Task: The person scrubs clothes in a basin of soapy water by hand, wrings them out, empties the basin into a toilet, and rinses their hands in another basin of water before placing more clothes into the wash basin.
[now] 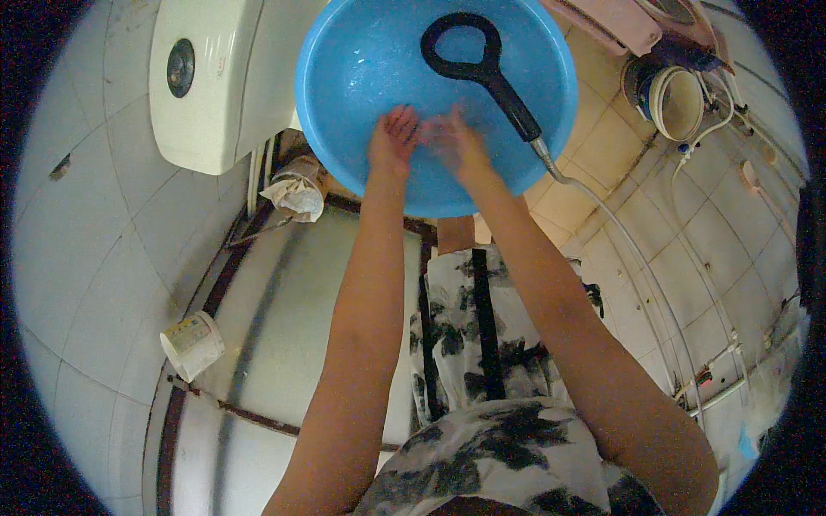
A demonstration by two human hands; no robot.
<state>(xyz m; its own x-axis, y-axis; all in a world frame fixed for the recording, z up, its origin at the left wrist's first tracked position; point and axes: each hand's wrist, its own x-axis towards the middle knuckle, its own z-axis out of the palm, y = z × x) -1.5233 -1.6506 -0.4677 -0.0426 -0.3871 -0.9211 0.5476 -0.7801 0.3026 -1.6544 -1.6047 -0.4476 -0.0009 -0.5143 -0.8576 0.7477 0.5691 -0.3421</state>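
Observation:
Both hands are inside a large blue plastic basin [348, 168], side by side near its lower middle. My left hand [395, 132] has its fingers slightly curled, and nothing shows in it. Beside it, my right hand [458, 140] is blurred, so its fingers are hard to make out. A black ring-shaped shower head [510, 106] lies across the basin, its handle slanting over the right part of the rim. From the handle a metal shower hose [597, 200] runs down to the right. Small bright glints show in the basin, perhaps water.
A pale toilet cistern [213, 84] with a round dark button stands at left. Below it sits a lined waste bin [298, 193]. A white tub [192, 345] is further down left, and a bucket [681, 106] stands at right by a tiled wall [703, 238] with pipes.

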